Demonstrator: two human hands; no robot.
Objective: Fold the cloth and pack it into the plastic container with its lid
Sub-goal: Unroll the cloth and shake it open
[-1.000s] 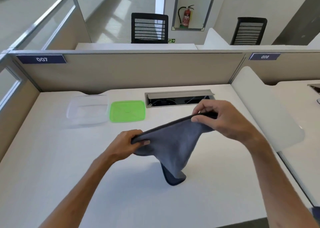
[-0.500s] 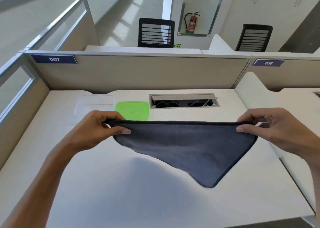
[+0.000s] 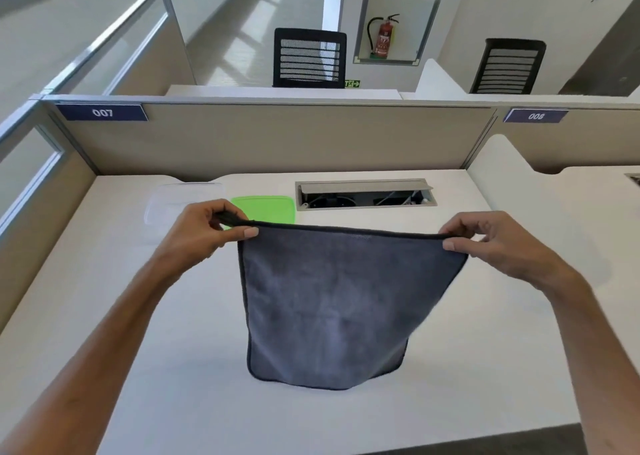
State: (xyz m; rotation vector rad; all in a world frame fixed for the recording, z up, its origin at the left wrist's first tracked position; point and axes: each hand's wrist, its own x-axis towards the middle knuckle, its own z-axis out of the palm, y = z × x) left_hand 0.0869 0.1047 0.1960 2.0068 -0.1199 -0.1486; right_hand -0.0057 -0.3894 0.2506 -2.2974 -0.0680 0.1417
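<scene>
A grey cloth (image 3: 339, 302) with a dark hem hangs spread out above the white desk (image 3: 485, 368), its lower edge near the desk top. My left hand (image 3: 204, 233) pinches its top left corner and my right hand (image 3: 498, 243) pinches its top right corner, so the top edge is stretched level between them. Behind my left hand lies the green lid (image 3: 270, 208), flat on the desk and partly hidden. To the lid's left stands the clear plastic container (image 3: 173, 201), open and partly hidden by my left hand.
An open cable tray (image 3: 363, 196) is sunk into the desk at the back centre. Beige partition walls (image 3: 277, 139) close the back and left sides. A white divider (image 3: 512, 191) bounds the right side. The desk's front edge runs along the bottom right.
The cloth was bunched between my close hands, then stretched wide as a hanging triangle. Now my hands sit slightly closer and the cloth hangs as a full rectangle.
</scene>
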